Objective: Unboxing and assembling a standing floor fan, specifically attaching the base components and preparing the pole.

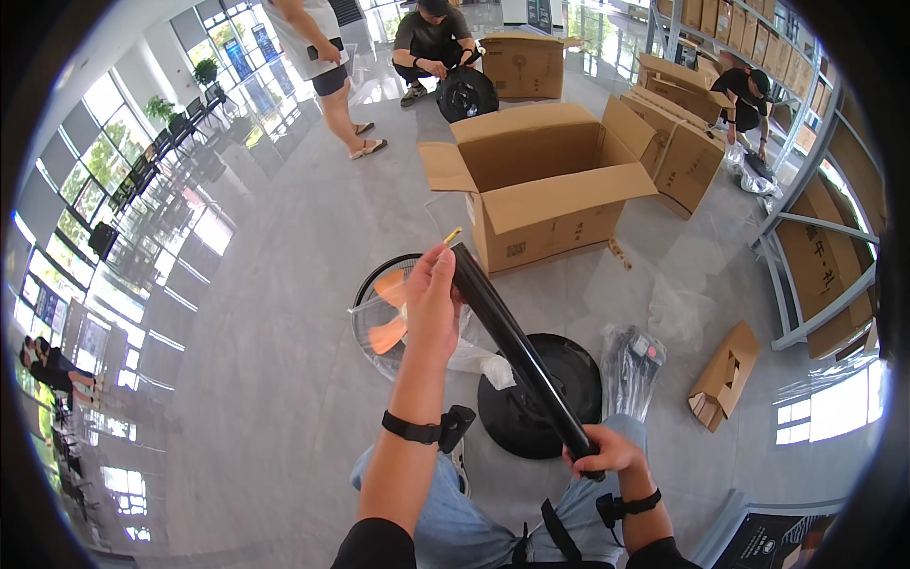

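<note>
Black tube (519,346) is held slantwise above the grey floor (265,379). The left hand (434,292) is closed at its upper end, and the right hand (611,449) grips around its lower end. Below the tube lies a round black base (510,415). To its left is an orange-bladed fan (387,336); farther away stands an open carton (564,228).

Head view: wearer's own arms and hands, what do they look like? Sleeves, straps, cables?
Left hand and right hand: no gloves. Left sleeve and right sleeve are black, forearms uncovered below them. Each forearm wears a black band: left strap, right strap, each with a small dark boxy unit. A thin dark cord shows by the right one.
</note>
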Demonstrator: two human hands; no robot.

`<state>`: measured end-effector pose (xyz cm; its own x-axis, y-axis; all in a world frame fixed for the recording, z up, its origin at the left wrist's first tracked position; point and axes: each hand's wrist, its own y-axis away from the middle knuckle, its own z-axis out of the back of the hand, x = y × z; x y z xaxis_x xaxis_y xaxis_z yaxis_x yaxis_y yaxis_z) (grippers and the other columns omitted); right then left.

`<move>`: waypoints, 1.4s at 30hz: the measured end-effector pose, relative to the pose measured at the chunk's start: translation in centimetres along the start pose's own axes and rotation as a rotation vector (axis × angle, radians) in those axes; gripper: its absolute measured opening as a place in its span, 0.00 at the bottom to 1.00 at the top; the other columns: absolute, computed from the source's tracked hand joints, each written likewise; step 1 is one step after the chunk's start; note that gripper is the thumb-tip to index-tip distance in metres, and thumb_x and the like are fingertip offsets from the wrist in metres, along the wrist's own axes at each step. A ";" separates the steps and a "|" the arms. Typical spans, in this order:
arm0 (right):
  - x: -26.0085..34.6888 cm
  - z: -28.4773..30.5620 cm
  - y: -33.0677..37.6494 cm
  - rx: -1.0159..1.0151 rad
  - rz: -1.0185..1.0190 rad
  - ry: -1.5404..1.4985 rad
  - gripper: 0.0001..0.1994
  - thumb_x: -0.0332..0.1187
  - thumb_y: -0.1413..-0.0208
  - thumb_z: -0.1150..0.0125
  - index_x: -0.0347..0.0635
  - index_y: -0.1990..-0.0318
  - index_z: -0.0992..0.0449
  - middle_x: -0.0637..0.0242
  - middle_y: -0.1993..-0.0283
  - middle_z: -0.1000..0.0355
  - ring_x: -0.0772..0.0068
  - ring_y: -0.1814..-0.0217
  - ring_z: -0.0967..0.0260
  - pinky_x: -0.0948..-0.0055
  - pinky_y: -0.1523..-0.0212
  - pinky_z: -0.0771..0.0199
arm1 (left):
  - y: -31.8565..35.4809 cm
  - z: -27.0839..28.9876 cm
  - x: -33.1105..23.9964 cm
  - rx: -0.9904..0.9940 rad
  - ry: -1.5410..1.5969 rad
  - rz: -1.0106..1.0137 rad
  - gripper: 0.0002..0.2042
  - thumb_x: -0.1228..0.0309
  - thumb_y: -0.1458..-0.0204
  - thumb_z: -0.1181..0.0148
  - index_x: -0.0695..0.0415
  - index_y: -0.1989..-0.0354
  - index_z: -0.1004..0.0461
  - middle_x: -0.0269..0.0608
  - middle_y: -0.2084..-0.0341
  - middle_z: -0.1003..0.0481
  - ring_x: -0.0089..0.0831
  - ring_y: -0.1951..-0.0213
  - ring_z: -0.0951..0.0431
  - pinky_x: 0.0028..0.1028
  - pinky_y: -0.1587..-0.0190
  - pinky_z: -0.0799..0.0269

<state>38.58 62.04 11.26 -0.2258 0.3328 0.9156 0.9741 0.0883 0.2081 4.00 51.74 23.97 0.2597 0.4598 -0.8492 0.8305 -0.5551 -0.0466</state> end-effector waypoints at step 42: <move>-22.4 19.6 12.5 -1.192 -0.621 0.470 0.34 0.48 0.51 0.29 0.30 0.43 0.29 0.52 0.57 0.22 0.55 0.54 0.24 0.59 0.54 0.23 | 5.2 -3.8 4.5 0.049 0.042 0.581 0.11 0.76 0.52 0.44 0.54 0.60 0.35 0.38 0.79 0.34 0.32 0.79 0.31 0.33 0.72 0.32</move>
<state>55.64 74.10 -13.40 -0.8178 0.1751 0.5482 0.2000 -0.8067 0.5561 11.33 53.53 21.94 0.6856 0.0969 -0.7215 0.5229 -0.7551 0.3955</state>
